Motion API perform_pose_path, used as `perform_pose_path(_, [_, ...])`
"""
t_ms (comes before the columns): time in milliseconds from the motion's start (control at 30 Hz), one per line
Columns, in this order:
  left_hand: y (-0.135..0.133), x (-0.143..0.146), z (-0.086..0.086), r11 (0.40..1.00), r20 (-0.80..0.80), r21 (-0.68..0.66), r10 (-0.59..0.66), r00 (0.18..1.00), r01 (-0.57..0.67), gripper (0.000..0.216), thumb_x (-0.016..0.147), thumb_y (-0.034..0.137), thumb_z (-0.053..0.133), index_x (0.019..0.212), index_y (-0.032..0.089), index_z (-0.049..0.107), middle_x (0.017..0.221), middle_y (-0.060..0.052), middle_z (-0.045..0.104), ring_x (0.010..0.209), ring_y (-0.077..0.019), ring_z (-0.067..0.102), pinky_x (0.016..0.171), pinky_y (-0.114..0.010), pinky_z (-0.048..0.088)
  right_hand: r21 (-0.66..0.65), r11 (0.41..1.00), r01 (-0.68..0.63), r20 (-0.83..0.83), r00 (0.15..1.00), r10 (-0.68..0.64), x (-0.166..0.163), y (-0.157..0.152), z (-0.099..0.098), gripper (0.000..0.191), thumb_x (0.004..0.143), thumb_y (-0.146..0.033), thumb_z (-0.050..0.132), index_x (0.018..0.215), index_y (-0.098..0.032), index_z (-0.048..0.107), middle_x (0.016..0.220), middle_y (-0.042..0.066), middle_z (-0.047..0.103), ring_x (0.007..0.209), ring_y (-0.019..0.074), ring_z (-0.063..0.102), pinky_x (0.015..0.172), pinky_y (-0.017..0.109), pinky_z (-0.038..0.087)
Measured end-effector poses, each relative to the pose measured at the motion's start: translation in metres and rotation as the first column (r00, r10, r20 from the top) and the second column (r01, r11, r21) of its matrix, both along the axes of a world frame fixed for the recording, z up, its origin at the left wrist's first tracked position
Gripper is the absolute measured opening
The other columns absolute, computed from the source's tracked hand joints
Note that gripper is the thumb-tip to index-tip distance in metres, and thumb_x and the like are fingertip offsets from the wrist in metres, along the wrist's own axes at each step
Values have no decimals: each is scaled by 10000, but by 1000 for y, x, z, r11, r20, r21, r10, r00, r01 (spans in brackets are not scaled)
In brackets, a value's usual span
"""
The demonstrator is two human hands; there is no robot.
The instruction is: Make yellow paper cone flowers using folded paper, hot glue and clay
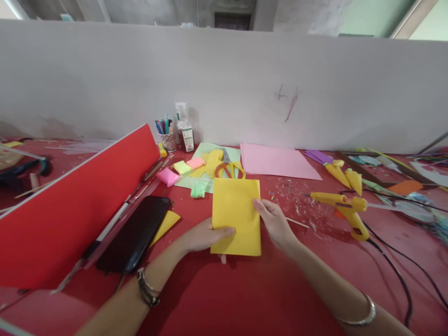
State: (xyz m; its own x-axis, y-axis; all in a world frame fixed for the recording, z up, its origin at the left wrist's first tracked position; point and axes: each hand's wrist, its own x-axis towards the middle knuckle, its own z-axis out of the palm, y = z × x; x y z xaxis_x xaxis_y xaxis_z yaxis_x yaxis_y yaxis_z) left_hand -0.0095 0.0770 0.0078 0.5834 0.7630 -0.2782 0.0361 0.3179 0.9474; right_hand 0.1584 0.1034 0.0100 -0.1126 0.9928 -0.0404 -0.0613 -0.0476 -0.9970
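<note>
A rectangular piece of yellow paper [238,205] is held up above the red table, taller than it is wide. My left hand [206,235] grips its lower left side, thumb across the front and fingers behind. At the right edge, my right hand [275,221] pinches the paper with the thumb in front; its other fingers are partly hidden. Just beyond the paper's top edge lie scissors [238,170] with yellow and orange handles. Small packets of coloured clay, such as a pink one [168,177], rest to the left on a pale green sheet [187,182].
A yellow glue gun [341,205] with a trailing cord lies on the right. Pink sheets [276,161] lie at the back. On the left are a black phone [135,233] and a tilted red board [87,210]. A pen cup [168,141] and bottle [185,128] stand by the wall.
</note>
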Motion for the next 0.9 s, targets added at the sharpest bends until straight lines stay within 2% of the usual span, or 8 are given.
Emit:
perform_pose_path(100, [0, 0, -1, 998, -12, 22, 52, 999, -51, 282, 729, 386, 548, 802, 119, 493, 505, 24, 568, 337, -82, 509, 349, -185, 388, 10, 998, -64, 39, 997, 63, 1, -1, 1, 453, 581, -603, 569, 629, -154, 595, 634, 13, 651, 601, 169, 594, 583, 268, 461])
perform_pose_path(267, [3, -1, -3, 993, -19, 46, 108, 994, -107, 291, 724, 405, 544, 808, 132, 489, 487, 41, 551, 322, -78, 497, 335, -178, 366, -13, 955, -295, 190, 937, 292, 2, -4, 2, 541, 677, -643, 425, 717, -143, 625, 701, 42, 663, 650, 193, 609, 644, 308, 471])
perform_pose_path(433, [2, -2, -4, 993, -9, 28, 119, 993, -118, 337, 688, 441, 561, 787, 121, 516, 537, 7, 586, 351, -93, 512, 365, -210, 393, 6, 955, -296, 242, 927, 286, 3, -4, 5, 588, 682, -663, 397, 808, -135, 623, 727, 56, 663, 660, 209, 611, 651, 334, 474])
perform_pose_path(633, [13, -11, 5, 949, -25, 133, 290, 957, -285, 373, 618, 451, 619, 771, 111, 598, 745, -66, 659, 714, -169, 603, 681, -285, 467, -44, 918, -395, 244, 886, 393, 11, -1, 5, 595, 702, -649, 392, 814, -116, 630, 751, 77, 660, 682, 209, 613, 680, 351, 473])
perform_pose_path(733, [20, -19, 16, 910, -77, 261, 351, 933, -321, 371, 678, 436, 551, 872, 124, 595, 839, -77, 656, 783, -194, 601, 722, -324, 468, -80, 864, -498, 195, 842, 503, 14, -2, 2, 560, 728, -614, 399, 835, -111, 622, 754, 72, 648, 660, 178, 602, 663, 317, 466])
perform_pose_path(800, [19, -23, 24, 827, -175, 475, 423, 889, -300, 383, 718, 382, 518, 1020, 147, 537, 933, -81, 629, 817, -200, 595, 721, -342, 474, -117, 821, -559, 202, 796, 571, 15, -2, 3, 552, 750, -598, 380, 807, -102, 614, 723, 66, 627, 637, 158, 585, 626, 282, 452])
perform_pose_path(833, [17, -24, 28, 735, -226, 623, 496, 839, -266, 407, 728, 340, 517, 1094, 164, 486, 993, -84, 604, 852, -204, 585, 732, -352, 472, -129, 804, -580, 255, 764, 592, 15, -2, 4, 550, 763, -590, 363, 775, -98, 609, 692, 57, 609, 614, 146, 568, 593, 261, 438])
perform_pose_path(900, [10, -21, 33, 408, -221, 904, 705, 673, -131, 495, 725, 239, 537, 1191, 177, 384, 1126, -101, 532, 1008, -226, 515, 819, -382, 431, -130, 781, -611, 474, 653, 590, 14, -2, 9, 535, 796, -552, 335, 683, -99, 595, 602, 30, 550, 538, 110, 497, 519, 224, 382])
